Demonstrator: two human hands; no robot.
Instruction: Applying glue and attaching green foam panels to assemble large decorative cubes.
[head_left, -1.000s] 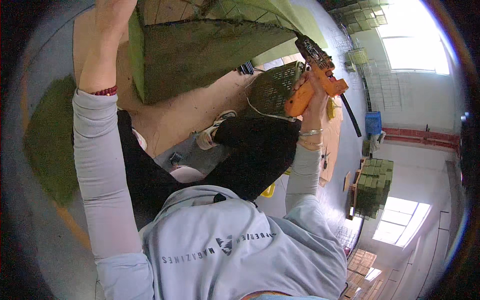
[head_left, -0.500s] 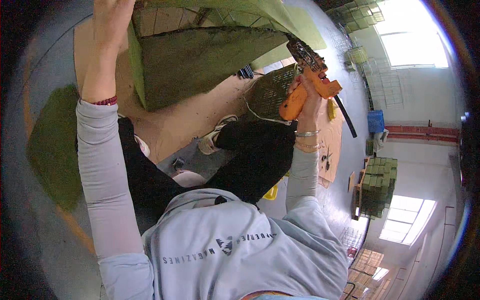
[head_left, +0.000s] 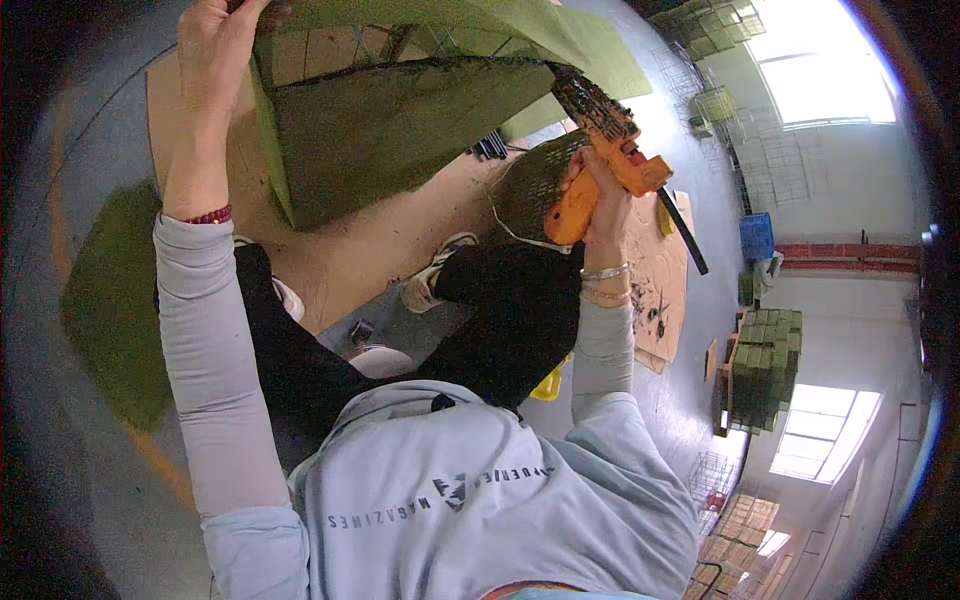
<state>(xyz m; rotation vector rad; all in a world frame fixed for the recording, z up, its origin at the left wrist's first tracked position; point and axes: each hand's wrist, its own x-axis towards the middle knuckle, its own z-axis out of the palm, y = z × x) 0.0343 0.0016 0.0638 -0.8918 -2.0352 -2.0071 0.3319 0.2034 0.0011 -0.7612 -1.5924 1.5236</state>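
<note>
Green cloth (head_left: pixel 400 135) is spreading around some wires (head_left: pixel 402 42) in the head view, hanging at the upper middle above the cardboard (head_left: pixel 350 232). The right grip (head_left: pixel 600 190) is clenching the orange tool (head_left: pixel 572 212), whose dark nose is pointing at the cloth's right corner; whether it is truly touching, I cannot tell. The left grip (head_left: pixel 215 45) is resting by the far left corner, its fingertips running off the upper edge, so whether it is pinching the cloth is also unclear.

Slack is looking like the chief risk: with weak support on the left, the cloth could be sagging and its edge wandering from the nose. The tool is sitting at a slant, so its nose could be skidding off the corner or creasing it. The black tube (head_left: pixel 687 235) is jutting behind the tool and could be snagging. Below, the pale cord (head_left: pixel 510 230) is curving by the crate (head_left: pixel 535 185) and could be catching a shoe (head_left: pixel 420 288).
</note>
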